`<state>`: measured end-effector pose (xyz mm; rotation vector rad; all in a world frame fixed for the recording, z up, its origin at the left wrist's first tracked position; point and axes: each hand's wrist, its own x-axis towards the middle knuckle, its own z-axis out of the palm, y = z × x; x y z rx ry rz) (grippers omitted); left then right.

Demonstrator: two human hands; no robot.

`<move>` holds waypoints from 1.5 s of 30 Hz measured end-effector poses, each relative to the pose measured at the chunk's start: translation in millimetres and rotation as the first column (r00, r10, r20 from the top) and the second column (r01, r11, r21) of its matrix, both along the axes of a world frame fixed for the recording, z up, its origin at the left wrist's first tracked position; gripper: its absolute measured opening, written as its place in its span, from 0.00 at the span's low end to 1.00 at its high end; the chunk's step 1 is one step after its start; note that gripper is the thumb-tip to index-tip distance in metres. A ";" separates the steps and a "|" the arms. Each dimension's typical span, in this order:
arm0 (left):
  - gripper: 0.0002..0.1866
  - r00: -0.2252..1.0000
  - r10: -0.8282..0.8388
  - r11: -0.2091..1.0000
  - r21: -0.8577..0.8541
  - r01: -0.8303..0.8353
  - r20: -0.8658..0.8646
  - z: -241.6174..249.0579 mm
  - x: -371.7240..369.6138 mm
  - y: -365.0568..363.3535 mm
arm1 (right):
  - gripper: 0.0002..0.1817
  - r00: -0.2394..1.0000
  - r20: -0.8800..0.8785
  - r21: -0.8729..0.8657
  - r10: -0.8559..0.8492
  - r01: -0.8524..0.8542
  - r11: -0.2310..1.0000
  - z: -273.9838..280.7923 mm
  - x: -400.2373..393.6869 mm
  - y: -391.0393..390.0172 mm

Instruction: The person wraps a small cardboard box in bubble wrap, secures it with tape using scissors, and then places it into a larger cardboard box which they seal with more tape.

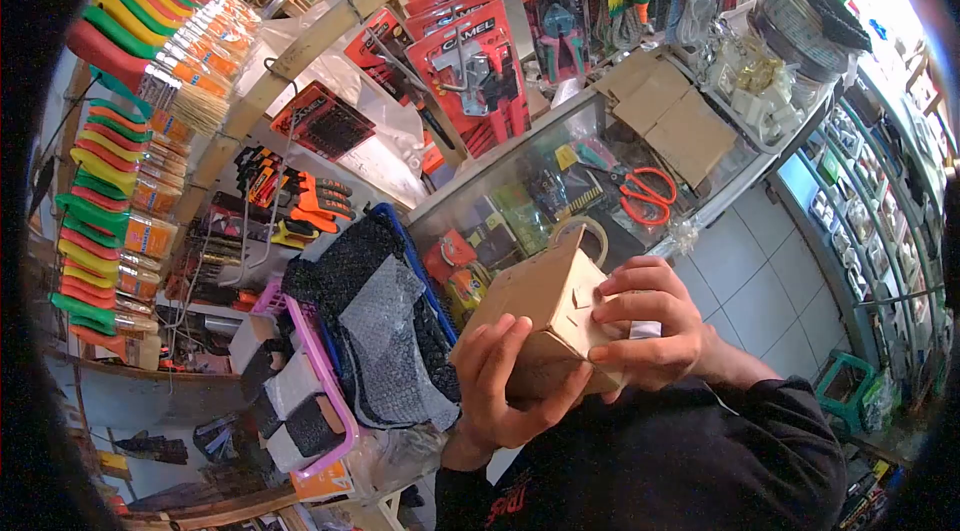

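A brown cardboard box point(510, 306) is held up in front of my chest, tilted, one end facing my right. My left hand point(510, 386) grips it from below and the near side, fingers curved round its lower corner. Across the end face, where slits show in the card, lie the fingers of my right hand point(655, 321). A small white patch shows under those fingers; I cannot make out what it is. Just behind the box a roll of tape point(592, 231) rests on the glass counter.
Scissors with orange handles point(648, 197) and cardboard sheets point(690, 126) lie on the glass counter point(450, 199). A blue basket with bubble wrap point(385, 321) and a pink basket point(335, 396) stand at left. Paintbrushes point(140, 11) and carded tools point(475, 71) hang around.
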<state>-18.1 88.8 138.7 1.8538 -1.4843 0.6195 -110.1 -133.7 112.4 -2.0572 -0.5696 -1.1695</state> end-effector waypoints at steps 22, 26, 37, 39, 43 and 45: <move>0.23 1.000 0.030 0.998 0.047 -0.030 0.006 -6.8 2.4 7.4 | 0.17 0.991 -0.018 0.102 0.131 -0.128 0.986 -8.7 11.0 8.6; 0.27 1.000 0.029 0.996 0.089 -0.028 -0.010 -10.9 2.3 5.5 | 0.16 0.985 -0.080 0.292 0.151 -0.121 0.949 -29.0 8.6 21.9; 0.39 0.841 0.136 0.985 -0.022 -0.173 -0.523 -47.7 -6.7 -26.3 | 0.27 0.874 -0.479 0.392 0.082 0.130 0.911 -37.1 16.6 20.7; 0.40 0.675 0.004 0.995 -0.067 -0.079 -0.738 -62.8 -5.5 -23.5 | 0.24 0.827 -0.553 0.305 0.100 0.089 0.948 -32.2 18.8 11.9; 0.33 0.386 -0.027 0.997 -0.052 -0.055 -0.922 -67.9 -7.5 -11.1 | 0.18 0.726 -0.579 0.579 0.370 0.046 0.814 -51.9 31.8 9.3; 0.28 0.297 -0.012 0.998 -0.028 -0.049 -0.955 -58.5 -4.9 -1.1 | 0.19 0.659 -0.502 0.771 0.560 0.047 0.635 -77.1 29.9 14.7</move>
